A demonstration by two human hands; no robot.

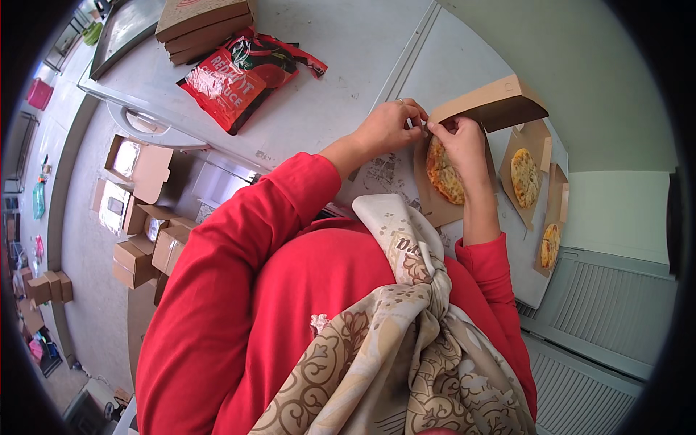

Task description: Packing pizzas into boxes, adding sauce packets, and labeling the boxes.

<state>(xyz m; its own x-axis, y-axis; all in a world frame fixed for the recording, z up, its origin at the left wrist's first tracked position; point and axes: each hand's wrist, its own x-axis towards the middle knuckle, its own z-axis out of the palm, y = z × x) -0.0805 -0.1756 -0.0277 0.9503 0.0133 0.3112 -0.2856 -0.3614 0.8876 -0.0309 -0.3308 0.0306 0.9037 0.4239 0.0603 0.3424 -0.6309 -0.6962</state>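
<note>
A small pizza [445, 171] lies in an unfolded cardboard pizza box [443, 213] in front of me, its raised lid [481, 109] standing up at the far side. My left hand [394, 126] pinches at the box's far left corner. Close beside it, my right hand [466, 145] grips the same corner between thumb and fingers, its wrist passing over the box and covering part of the pizza. The exact fold between the fingertips is hidden.
Two more opened boxes with pizzas [526, 178] [550, 246] lie to the right on the white worktop [348, 65]. A red sauce pouch [239, 79] and stacked closed boxes [204, 27] sit at upper left. Several cartons [133, 261] are at lower left.
</note>
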